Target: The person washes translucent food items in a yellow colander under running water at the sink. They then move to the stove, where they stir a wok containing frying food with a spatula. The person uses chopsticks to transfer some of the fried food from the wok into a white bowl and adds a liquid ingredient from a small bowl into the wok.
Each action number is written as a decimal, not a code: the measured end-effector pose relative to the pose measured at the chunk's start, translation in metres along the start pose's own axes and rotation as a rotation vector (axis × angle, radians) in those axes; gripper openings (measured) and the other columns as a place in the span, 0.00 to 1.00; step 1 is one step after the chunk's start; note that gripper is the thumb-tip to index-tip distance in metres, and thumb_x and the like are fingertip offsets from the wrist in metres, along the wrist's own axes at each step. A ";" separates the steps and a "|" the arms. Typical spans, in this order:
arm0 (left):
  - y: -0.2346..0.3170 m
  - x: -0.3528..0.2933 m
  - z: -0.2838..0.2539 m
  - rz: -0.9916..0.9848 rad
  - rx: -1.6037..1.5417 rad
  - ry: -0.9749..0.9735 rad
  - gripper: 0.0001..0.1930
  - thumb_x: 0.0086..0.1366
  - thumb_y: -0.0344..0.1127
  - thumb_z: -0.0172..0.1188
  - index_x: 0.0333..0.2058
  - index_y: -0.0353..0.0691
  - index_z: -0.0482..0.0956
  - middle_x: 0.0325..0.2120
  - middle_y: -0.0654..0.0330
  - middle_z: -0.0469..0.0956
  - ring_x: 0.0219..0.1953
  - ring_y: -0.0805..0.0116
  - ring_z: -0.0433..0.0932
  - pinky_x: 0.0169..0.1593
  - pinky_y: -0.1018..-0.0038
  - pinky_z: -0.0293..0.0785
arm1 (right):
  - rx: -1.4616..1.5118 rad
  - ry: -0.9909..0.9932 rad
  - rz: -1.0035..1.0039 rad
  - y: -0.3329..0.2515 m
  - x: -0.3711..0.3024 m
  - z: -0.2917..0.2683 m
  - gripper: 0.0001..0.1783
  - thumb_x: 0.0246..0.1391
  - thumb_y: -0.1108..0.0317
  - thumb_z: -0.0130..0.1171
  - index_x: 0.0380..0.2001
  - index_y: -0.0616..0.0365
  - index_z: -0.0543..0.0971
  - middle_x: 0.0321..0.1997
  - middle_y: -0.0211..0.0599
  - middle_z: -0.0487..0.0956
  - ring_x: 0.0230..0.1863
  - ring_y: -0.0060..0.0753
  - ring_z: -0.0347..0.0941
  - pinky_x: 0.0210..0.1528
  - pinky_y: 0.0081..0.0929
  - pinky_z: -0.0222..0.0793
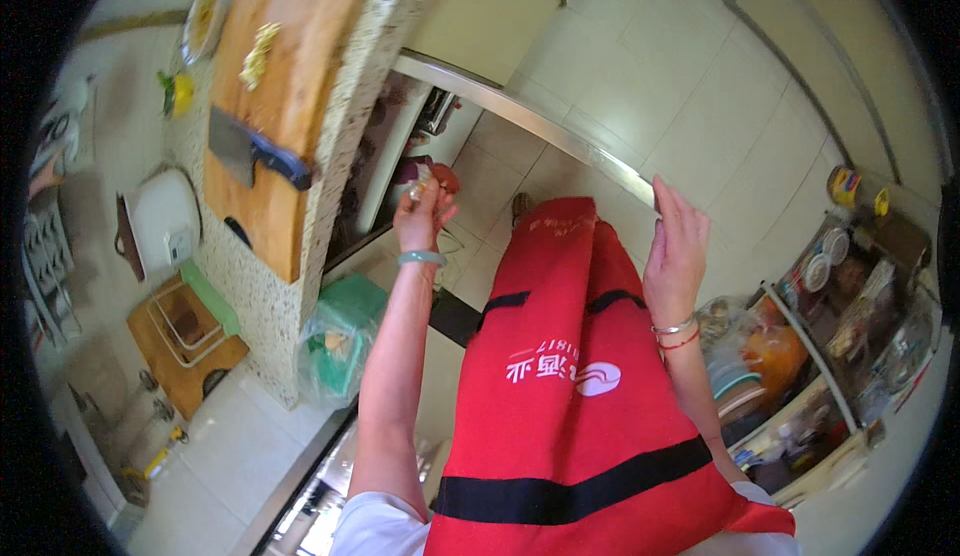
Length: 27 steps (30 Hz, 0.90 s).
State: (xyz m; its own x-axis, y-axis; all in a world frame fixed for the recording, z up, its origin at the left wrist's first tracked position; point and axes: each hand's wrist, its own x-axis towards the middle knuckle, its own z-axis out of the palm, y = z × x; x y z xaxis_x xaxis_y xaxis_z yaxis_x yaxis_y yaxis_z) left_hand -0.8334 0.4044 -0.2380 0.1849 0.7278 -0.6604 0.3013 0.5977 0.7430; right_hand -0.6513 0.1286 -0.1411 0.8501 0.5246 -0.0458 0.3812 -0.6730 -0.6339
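My left hand [425, 218] is raised in front of me, its fingers pinched on a small pale and reddish piece of food [420, 184]. It hovers beside the stone counter [262, 296], near a dark open compartment below it. A green bangle circles that wrist. My right hand [675, 251] is held flat with straight fingers, touching the end of a long metal-edged door [540, 121]. It grips nothing. A red apron [570, 376] covers my front.
On the counter lies a wooden cutting board [285, 86] with a cleaver [250, 151] and chopped pale pieces [258, 54]. A white cooker [160, 218] and wooden rack [185, 341] stand left. A green bin [340, 336] sits below. Shelves of jars and bottles [830, 306] fill the right.
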 end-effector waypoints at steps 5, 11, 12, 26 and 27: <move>-0.006 0.083 0.006 0.052 -0.036 -0.022 0.12 0.61 0.32 0.64 0.42 0.39 0.76 0.35 0.57 0.79 0.32 0.65 0.81 0.34 0.69 0.82 | 0.155 0.092 0.043 0.005 -0.006 0.014 0.26 0.51 0.81 0.53 0.56 0.57 0.71 0.55 0.40 0.71 0.53 0.46 0.65 0.58 0.35 0.60; -0.005 0.139 -0.004 0.058 -0.049 0.019 0.12 0.60 0.32 0.65 0.42 0.41 0.76 0.35 0.58 0.79 0.35 0.63 0.80 0.38 0.66 0.81 | 0.207 0.065 0.075 0.010 -0.023 0.026 0.24 0.51 0.85 0.52 0.53 0.60 0.75 0.49 0.44 0.73 0.49 0.42 0.70 0.53 0.30 0.65; -0.001 0.145 -0.007 0.078 -0.029 0.017 0.11 0.60 0.32 0.65 0.41 0.40 0.75 0.34 0.57 0.79 0.33 0.65 0.80 0.36 0.68 0.82 | 0.217 0.059 0.071 0.011 -0.021 0.025 0.24 0.52 0.85 0.53 0.53 0.60 0.75 0.49 0.44 0.73 0.49 0.42 0.70 0.53 0.30 0.65; 0.068 0.278 0.004 0.491 -0.079 0.009 0.13 0.70 0.42 0.51 0.41 0.41 0.79 0.34 0.62 0.80 0.34 0.71 0.78 0.40 0.76 0.78 | 0.084 -0.043 0.030 0.017 -0.019 0.017 0.20 0.56 0.81 0.49 0.53 0.65 0.73 0.50 0.47 0.73 0.50 0.43 0.69 0.53 0.31 0.65; 0.082 0.259 0.036 0.484 -0.057 0.058 0.14 0.70 0.43 0.50 0.39 0.41 0.80 0.33 0.62 0.80 0.34 0.70 0.78 0.41 0.76 0.77 | 0.094 -0.022 0.046 0.016 -0.019 0.020 0.22 0.53 0.84 0.50 0.53 0.66 0.73 0.49 0.47 0.74 0.49 0.44 0.70 0.53 0.32 0.65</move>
State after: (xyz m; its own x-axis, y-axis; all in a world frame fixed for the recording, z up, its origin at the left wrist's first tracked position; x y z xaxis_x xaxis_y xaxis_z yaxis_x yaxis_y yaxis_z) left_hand -0.7268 0.6296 -0.3522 0.2381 0.9431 -0.2319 0.1413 0.2026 0.9690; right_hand -0.6685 0.1179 -0.1658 0.8571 0.5068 -0.0928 0.3054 -0.6449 -0.7006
